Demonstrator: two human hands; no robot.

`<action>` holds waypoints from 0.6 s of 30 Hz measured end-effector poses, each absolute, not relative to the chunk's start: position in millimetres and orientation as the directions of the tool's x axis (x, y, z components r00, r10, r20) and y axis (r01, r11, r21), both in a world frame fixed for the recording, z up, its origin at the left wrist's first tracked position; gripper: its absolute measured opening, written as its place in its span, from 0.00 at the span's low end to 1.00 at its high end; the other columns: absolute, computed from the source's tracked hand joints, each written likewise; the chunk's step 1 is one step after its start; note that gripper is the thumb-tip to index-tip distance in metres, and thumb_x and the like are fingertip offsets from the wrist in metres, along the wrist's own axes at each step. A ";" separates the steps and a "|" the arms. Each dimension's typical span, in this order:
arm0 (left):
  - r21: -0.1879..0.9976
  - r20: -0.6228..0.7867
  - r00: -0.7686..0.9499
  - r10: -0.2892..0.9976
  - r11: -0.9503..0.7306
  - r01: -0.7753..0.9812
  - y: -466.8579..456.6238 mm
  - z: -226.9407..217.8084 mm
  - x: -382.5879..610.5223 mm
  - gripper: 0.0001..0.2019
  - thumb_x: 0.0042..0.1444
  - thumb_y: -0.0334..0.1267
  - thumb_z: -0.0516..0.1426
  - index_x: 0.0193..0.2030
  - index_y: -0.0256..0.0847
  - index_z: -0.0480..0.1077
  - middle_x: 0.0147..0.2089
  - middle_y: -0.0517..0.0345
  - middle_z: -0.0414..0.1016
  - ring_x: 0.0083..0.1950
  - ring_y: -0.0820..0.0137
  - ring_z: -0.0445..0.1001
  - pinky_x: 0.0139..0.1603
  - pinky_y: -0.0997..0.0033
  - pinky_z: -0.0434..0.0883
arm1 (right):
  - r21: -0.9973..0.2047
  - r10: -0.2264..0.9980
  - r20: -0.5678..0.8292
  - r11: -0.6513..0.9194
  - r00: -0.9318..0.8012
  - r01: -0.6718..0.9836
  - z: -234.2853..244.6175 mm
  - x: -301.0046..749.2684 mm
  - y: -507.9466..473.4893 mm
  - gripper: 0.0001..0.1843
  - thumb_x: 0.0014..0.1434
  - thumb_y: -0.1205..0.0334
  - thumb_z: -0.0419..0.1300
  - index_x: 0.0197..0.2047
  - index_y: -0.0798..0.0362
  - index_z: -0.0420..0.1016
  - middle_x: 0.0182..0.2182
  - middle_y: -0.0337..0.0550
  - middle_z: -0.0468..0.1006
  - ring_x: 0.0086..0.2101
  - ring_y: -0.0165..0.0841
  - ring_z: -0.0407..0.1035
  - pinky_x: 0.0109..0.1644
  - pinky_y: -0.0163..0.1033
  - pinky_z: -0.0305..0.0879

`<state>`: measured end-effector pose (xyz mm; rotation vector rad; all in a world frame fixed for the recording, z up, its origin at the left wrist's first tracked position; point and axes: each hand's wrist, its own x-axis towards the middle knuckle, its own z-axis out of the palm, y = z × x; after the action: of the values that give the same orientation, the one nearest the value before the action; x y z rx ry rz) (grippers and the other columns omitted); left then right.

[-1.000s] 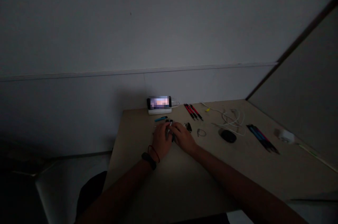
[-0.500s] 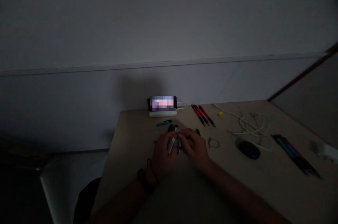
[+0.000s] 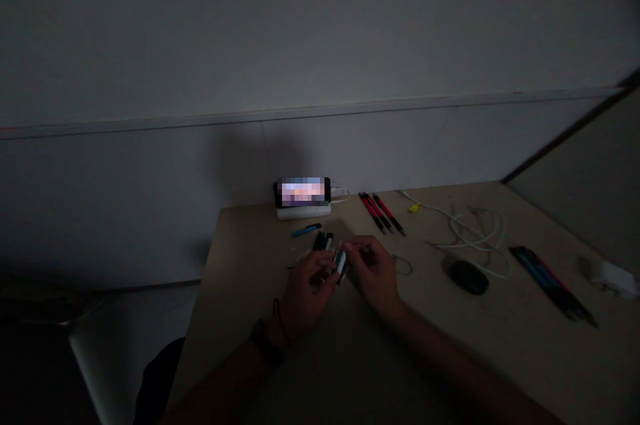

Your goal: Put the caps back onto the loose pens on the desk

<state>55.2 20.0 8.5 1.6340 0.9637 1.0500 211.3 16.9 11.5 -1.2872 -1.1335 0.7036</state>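
Observation:
Over the middle of the desk, my left hand [image 3: 311, 281] has its fingers closed around a slim pen [image 3: 341, 262] with a pale, bluish barrel. My right hand [image 3: 374, 273] pinches at the pen's upper end, thumb and forefinger together; its fingertips partly hide what they grip. Dark and silvery pen parts [image 3: 324, 240] lie just beyond my left fingers. A light-blue pen part [image 3: 306, 231] rests a little farther back. The dim light leaves small details between the hands unclear.
A phone [image 3: 303, 192] leans above a white block [image 3: 304, 213] by the wall. Red-and-black pens [image 3: 383, 214] lie right of it. Farther right are a white cable [image 3: 470, 238], a black mouse [image 3: 469, 277], a row of pens [image 3: 553, 286] and a white plug [image 3: 614, 278]. A thin loop [image 3: 403, 265] lies beside my right hand.
My left fingers have shifted and loosened around the pen, whose pale barrel now shows tilted between the hands. My right hand stays pinched close by. The camera view has moved slightly.

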 end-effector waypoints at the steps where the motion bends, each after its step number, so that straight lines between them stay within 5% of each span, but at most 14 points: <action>1: 0.968 0.185 0.321 0.929 -0.228 0.104 20.0 7.8 55.3 0.14 0.58 0.31 0.60 0.51 0.42 0.71 0.43 0.54 0.79 0.41 0.69 0.79 0.40 0.71 0.75 | -0.963 0.903 0.251 0.199 0.348 0.180 12.6 212.3 17.3 0.13 0.59 0.50 0.65 0.35 0.51 0.74 0.28 0.41 0.78 0.27 0.32 0.72 0.30 0.35 0.67; 10: 0.983 0.114 0.345 0.932 -0.157 0.098 19.5 6.1 53.2 0.14 0.54 0.32 0.64 0.48 0.42 0.75 0.42 0.54 0.82 0.42 0.66 0.81 0.43 0.69 0.76 | -0.977 0.910 0.175 0.207 0.377 -0.046 19.4 217.5 22.8 0.17 0.55 0.48 0.68 0.39 0.50 0.72 0.30 0.41 0.81 0.24 0.31 0.72 0.27 0.36 0.69; 18: 0.981 0.120 0.348 0.930 -0.164 0.100 19.8 4.2 50.7 0.14 0.51 0.36 0.68 0.46 0.43 0.78 0.40 0.55 0.83 0.40 0.66 0.81 0.43 0.67 0.75 | -0.977 0.910 0.168 0.204 0.378 -0.059 13.2 217.9 22.7 0.19 0.55 0.49 0.68 0.43 0.50 0.71 0.27 0.38 0.80 0.22 0.31 0.71 0.26 0.36 0.69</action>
<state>50.7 19.8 4.2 1.5538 0.9623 0.9828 217.9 22.7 13.2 -1.1582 -0.9457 0.8396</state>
